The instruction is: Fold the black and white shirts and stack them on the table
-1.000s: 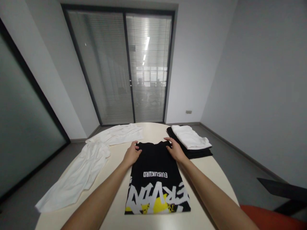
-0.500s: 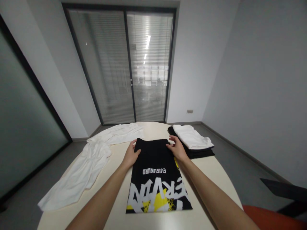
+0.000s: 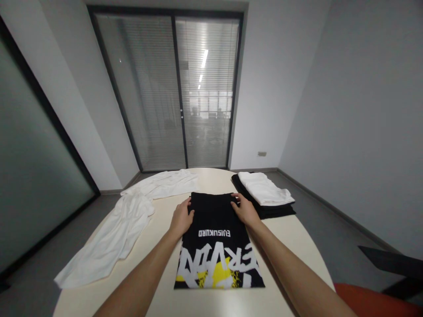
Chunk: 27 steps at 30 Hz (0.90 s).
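Observation:
A folded black T-shirt (image 3: 213, 215) lies in front of me on the table, its white lettering upside down to me and yellow patches near its close edge. My left hand (image 3: 181, 219) rests at the shirt's far left corner, with thumb and fingers apart along the side edge. At the far right corner is my right hand (image 3: 245, 210), its fingers spread and touching the black cloth. Some fingertips of both hands are hidden at the edges. The shirt's far edge lies nearly flat between the hands.
Two loose white garments, one near (image 3: 115, 237) and one farther off (image 3: 165, 184), lie along the left of the round cream table (image 3: 291, 259). A folded white garment (image 3: 264, 189) tops a stack of black ones (image 3: 276, 212) at the right. A red chair seat (image 3: 370, 299) stands lower right.
The shirt's far left corner has shifted slightly right and its far edge lies straighter. My left hand has followed the edge; my right hand has moved slightly towards me.

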Available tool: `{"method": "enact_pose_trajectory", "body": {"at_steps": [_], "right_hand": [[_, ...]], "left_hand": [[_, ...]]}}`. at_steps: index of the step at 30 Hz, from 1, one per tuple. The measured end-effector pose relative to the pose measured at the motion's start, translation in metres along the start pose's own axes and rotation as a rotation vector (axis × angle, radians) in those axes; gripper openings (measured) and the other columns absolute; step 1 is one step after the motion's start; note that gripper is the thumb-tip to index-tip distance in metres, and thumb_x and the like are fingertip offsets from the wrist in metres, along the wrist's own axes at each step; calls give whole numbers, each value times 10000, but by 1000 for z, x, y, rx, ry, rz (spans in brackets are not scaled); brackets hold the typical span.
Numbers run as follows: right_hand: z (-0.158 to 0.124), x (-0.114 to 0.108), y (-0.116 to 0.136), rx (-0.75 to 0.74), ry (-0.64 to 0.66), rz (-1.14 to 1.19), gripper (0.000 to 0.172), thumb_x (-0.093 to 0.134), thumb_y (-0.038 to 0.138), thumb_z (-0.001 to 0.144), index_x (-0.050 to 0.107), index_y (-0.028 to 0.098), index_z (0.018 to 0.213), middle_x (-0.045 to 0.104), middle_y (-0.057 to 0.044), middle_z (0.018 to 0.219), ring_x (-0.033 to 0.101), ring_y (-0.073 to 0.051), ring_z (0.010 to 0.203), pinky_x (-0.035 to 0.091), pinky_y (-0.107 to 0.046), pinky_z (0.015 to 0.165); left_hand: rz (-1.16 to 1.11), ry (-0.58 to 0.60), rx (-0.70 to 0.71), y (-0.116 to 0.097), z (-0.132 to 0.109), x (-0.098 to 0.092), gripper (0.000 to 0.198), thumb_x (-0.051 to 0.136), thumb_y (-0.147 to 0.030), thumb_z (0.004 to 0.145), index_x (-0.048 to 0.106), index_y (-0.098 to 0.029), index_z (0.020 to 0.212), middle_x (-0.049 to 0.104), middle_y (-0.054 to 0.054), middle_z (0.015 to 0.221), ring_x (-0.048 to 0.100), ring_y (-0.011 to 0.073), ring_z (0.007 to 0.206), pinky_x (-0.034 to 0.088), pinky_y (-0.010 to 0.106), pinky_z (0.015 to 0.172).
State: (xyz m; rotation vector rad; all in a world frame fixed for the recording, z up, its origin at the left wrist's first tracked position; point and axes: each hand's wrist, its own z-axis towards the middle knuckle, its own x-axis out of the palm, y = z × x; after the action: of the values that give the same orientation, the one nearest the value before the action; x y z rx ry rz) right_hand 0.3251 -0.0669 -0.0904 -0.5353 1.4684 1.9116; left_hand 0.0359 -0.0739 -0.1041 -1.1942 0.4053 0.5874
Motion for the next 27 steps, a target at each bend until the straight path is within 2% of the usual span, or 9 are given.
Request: {"method": "enact_pose_trajectory", "body": {"at_steps": [4, 8, 10, 12, 17, 19, 22, 24, 27], "right_hand": [[1, 3, -5, -97, 40, -75, 402, 556, 251, 889, 591, 198, 1286, 683, -103, 1169, 642, -229, 1028, 479, -373, 958], [-1, 8, -4, -79, -43, -213, 493, 578, 276, 893, 539, 99, 1351, 622, -203, 1289, 546, -316, 1231, 409, -451, 1069], [-2, 9, -1, -32, -48, -232, 528, 589, 293, 895, 515, 81, 1372, 637, -233, 1250, 547, -340, 1235, 423, -470, 1051], [-2, 8, 2, -1, -15, -198, 542, 599, 287, 891, 494, 104, 1390, 665, -213, 1199, 591, -322, 1187, 457, -449, 1016], [3, 5, 5, 64, -1, -38, 611, 657, 230, 834, 466, 158, 1409, 683, -135, 1205, 670, -236, 1071, 500, -350, 954], [5, 4, 5, 115, -5, -35, 561, 694, 263, 806, 547, 139, 1334, 705, -143, 1153, 684, -250, 1033, 508, -348, 920], [8, 2, 3, 148, 27, -53, 351, 730, 329, 771, 689, 151, 1070, 741, -134, 984, 703, -276, 919, 516, -360, 833], [9, 1, 1, 136, 34, -35, 214, 726, 317, 760, 692, 182, 923, 740, -100, 896, 701, -264, 857, 510, -353, 788], [9, 1, 0, 69, 11, 72, 95, 667, 228, 758, 630, 215, 845, 719, -43, 857, 685, -226, 858, 497, -327, 790]], "left_hand": [[135, -14, -48, -10, -3, -5, 472, 555, -116, 879, 513, -183, 1344, 706, 63, 1035, 674, 201, 935, 480, 315, 877], [262, -1, -99, -16, -6, -9, 490, 611, -170, 867, 506, -164, 1346, 704, 91, 1042, 645, 259, 1027, 446, 349, 899], [300, 6, -120, -17, -7, -11, 502, 630, -217, 871, 503, -158, 1353, 691, 115, 1109, 613, 284, 1099, 428, 363, 926], [315, 18, -148, -17, -6, -13, 522, 641, -254, 873, 498, -136, 1361, 674, 145, 1164, 601, 303, 1123, 426, 371, 925], [248, 82, -206, -13, 3, -16, 488, 662, -207, 847, 548, -118, 1314, 723, 110, 1010, 666, 265, 984, 450, 321, 842], [192, 102, -215, -11, 7, -16, 402, 674, -168, 820, 619, -138, 1217, 729, 81, 935, 678, 238, 930, 454, 294, 812], [74, 126, -219, -8, 13, -16, 214, 665, -136, 797, 692, -157, 1008, 715, 44, 810, 683, 209, 829, 466, 274, 759], [-22, 131, -218, -7, 15, -15, 136, 643, -121, 796, 693, -162, 915, 707, 32, 782, 680, 197, 797, 476, 268, 743], [-164, 114, -231, -8, 15, -13, 91, 633, -124, 790, 672, -163, 862, 710, 38, 819, 677, 191, 800, 490, 266, 728]]}}
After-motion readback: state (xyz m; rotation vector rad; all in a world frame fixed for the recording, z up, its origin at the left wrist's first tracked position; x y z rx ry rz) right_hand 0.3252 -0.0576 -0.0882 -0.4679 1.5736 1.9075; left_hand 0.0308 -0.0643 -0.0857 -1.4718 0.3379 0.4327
